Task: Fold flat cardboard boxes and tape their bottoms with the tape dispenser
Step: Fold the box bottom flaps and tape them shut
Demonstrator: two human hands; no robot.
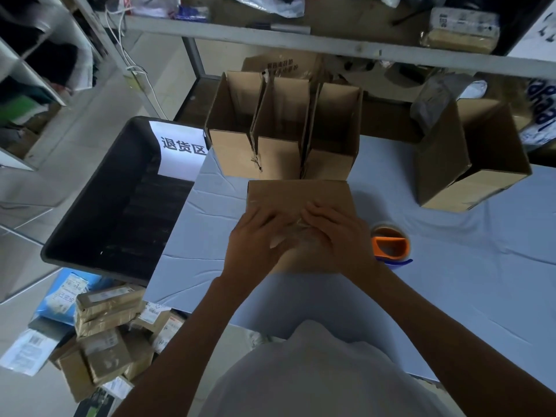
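Both forearms extend from the bottom edge of the view over a counter (451, 266) covered in pale blue cloth. Left hand (255, 239) and right hand (337, 233) lie palm-down, side by side and touching, on the top face of a cardboard box (298, 194) that stands near the counter's front centre. Fingers (319, 212) of both hands are flat and extended, pressing on the cardboard along what appears to be a strip of clear tape; they grip nothing. Motion blur hides the exact fingertip positions.

Just right of the box, close to the right wrist, the tape dispenser (390, 245) rests on the cloth, orange body with a brown tape roll and a blue edge.

Behind the box, a row of three open boxes (282, 127) stands upright, walls touching one another, the front of the row just beside the box under the hands. Farther right, well apart, a larger open box (469, 158) stands at an angle.

Left of the counter, a black bin (90, 206) carries a white label (180, 149) with printed characters. Taped parcels (105, 326) lie on the floor below it. A metal shelf (301, 37) crosses the far side.
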